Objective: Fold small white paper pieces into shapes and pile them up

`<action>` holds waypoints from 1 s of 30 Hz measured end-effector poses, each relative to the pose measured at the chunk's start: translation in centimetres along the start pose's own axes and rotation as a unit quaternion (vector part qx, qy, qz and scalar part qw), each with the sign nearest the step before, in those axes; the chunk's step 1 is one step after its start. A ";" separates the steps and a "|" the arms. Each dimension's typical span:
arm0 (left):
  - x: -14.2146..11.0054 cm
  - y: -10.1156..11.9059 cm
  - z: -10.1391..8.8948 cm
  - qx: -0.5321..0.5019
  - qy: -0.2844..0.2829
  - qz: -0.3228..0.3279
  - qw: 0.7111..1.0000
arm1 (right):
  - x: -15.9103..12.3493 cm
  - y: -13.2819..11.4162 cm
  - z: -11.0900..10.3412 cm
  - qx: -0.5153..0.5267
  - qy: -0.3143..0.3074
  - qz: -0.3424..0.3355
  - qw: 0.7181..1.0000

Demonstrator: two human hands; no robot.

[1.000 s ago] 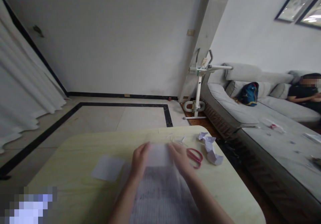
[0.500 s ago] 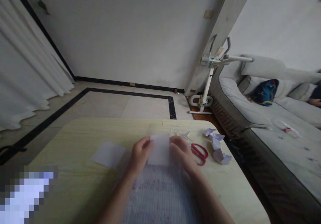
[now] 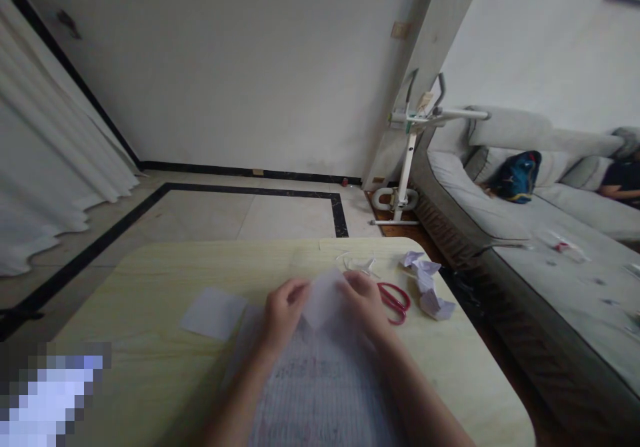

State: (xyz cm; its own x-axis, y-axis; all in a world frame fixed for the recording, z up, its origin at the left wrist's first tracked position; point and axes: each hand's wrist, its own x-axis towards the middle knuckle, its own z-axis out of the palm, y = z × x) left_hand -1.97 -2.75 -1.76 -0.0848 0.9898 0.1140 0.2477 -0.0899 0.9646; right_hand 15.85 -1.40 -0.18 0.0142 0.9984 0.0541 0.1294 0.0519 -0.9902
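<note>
A small white sheet of paper [image 3: 325, 298] is held up between my two hands, turned so that one corner points away from me. My left hand [image 3: 286, 310] pinches its left side. On the other side, the fingers of my right hand [image 3: 364, 300] are closed on its edge. Beneath lies a larger lined sheet with writing [image 3: 315, 387], partly covered by my forearms. Red-handled scissors [image 3: 395, 302] rest just right of my right hand, their blades hidden. Another white paper square [image 3: 213, 313] lies flat to the left of my left hand.
Crumpled paper pieces [image 3: 429, 285] lie on the right of the wooden table [image 3: 165, 280]. Thin white paper scraps [image 3: 364, 265] sit beyond my right hand. A sofa [image 3: 565, 287] stands to the right, with a person's arm [image 3: 620, 192] at its far end. White exercise equipment [image 3: 407, 160] stands behind.
The small paper has turned from square-on to a corner-up position between my hands. The camera view has shifted slightly to the right.
</note>
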 end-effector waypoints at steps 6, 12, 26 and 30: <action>-0.8 1.5 1.0 0.000 -0.044 0.042 0.998 | -0.5 -0.5 -0.8 -0.014 -0.082 0.069 0.994; -0.5 1.6 1.4 -0.036 0.012 0.009 0.999 | -0.3 -0.1 -0.8 0.008 -0.114 0.091 0.989; -0.3 1.3 0.7 -0.064 0.008 -0.041 0.997 | -1.1 0.7 1.5 -0.039 0.027 -0.016 0.999; -0.5 1.3 0.6 -0.013 0.042 -0.021 0.999 | -1.3 0.5 1.8 -0.090 0.055 -0.058 0.993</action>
State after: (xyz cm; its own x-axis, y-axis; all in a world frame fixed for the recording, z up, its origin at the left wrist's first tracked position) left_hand -1.01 -3.28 -0.66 -0.1761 0.9800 0.0922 0.2167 -0.0528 0.9748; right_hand 14.10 -2.64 -1.02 0.0965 0.9769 0.1905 0.3114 0.1521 -0.9380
